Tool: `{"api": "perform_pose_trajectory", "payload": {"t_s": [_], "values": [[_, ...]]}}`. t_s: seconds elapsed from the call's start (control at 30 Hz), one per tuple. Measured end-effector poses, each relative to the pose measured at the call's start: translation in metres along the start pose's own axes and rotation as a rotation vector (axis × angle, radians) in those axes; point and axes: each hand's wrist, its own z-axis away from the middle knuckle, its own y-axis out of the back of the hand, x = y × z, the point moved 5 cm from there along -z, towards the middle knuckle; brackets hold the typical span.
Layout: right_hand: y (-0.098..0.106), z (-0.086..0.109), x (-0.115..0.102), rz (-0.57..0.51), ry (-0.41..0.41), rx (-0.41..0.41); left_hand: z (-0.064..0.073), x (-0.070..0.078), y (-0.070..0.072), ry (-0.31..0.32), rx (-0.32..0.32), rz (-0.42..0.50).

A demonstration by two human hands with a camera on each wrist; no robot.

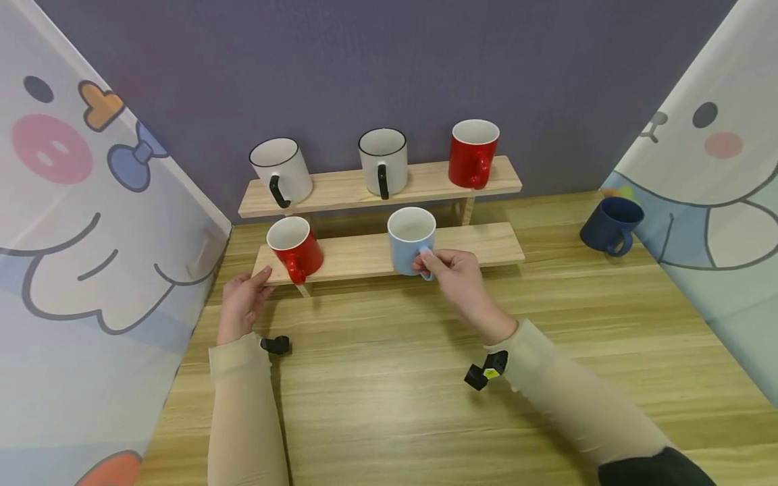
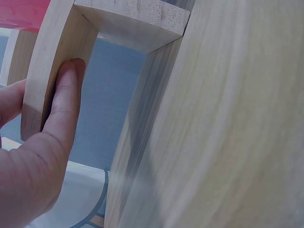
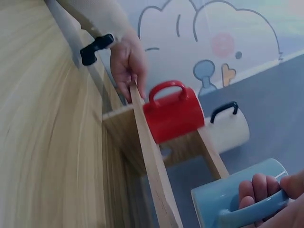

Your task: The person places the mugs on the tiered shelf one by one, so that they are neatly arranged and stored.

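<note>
My left hand (image 1: 243, 302) grips the left end of the lower board of a two-tier wooden shelf (image 1: 358, 253). In the left wrist view, fingers press the board (image 2: 66, 42) from both faces. With my right hand (image 1: 458, 280) I hold a light blue mug (image 1: 404, 250) by its handle, upright, close over the middle of the lower board. The right wrist view shows the fingers curled round the mug's handle (image 3: 256, 209). Toward the left end of that lower board stands a red mug (image 1: 296, 250), its handle facing me.
On the upper board (image 1: 334, 189) stand a white mug with black trim (image 1: 286, 172), a second such mug (image 1: 384, 162) and a red mug (image 1: 473, 155). A dark blue mug (image 1: 610, 226) stands on the table (image 1: 365, 391) at right. Cartoon-printed panels (image 1: 91, 283) flank the sides.
</note>
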Motion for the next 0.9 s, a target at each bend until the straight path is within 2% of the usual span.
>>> {"api": "perform_pose_trajectory", "payload": {"t_s": [0.17,0.33,0.9], "values": [[-0.024,-0.006,0.004,-0.028,0.022,0.01,0.001,0.001,0.0,0.003,-0.01,0.002],[-0.039,-0.014,0.01,-0.062,0.02,0.052,0.001,0.001,0.001,0.005,-0.011,0.004],[-0.059,-0.022,0.023,-0.011,0.027,0.188,0.001,0.0,0.0,0.006,-0.003,-0.014]]}}
